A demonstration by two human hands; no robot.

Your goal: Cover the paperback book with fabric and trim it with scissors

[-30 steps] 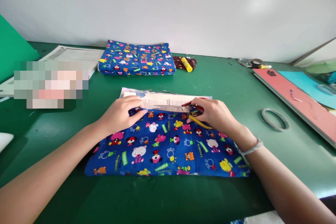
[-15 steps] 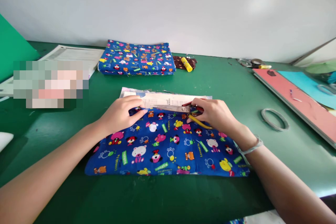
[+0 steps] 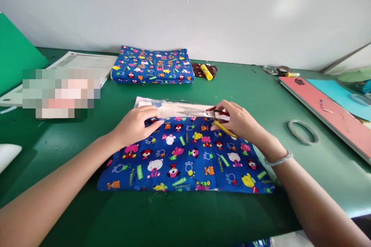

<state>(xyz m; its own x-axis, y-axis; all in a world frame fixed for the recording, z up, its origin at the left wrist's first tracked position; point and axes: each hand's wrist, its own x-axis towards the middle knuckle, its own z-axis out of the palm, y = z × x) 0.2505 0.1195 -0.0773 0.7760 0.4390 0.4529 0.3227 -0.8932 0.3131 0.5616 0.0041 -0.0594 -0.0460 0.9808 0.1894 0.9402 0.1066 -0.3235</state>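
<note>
A blue cartoon-print cloth lies in front of me, its far edge along a pale printed paper. My left hand pinches the cloth's far left edge between thumb and fingers. My right hand is closed round the handles of scissors, one handle red and the other yellow. The scissors' handles are spread, and the blades point left, above the paper beside the cloth's far edge. The blades look blurred.
Behind stands a folded stack of the same cloth, beside a yellow glue stick. Rightward lie a tape ring and a pink board. Printed sheets and a blurred patch are at the left.
The scissors have moved slightly right and away from me, off the cloth's edge, and their handles are further apart. My left hand keeps its hold on the cloth.
</note>
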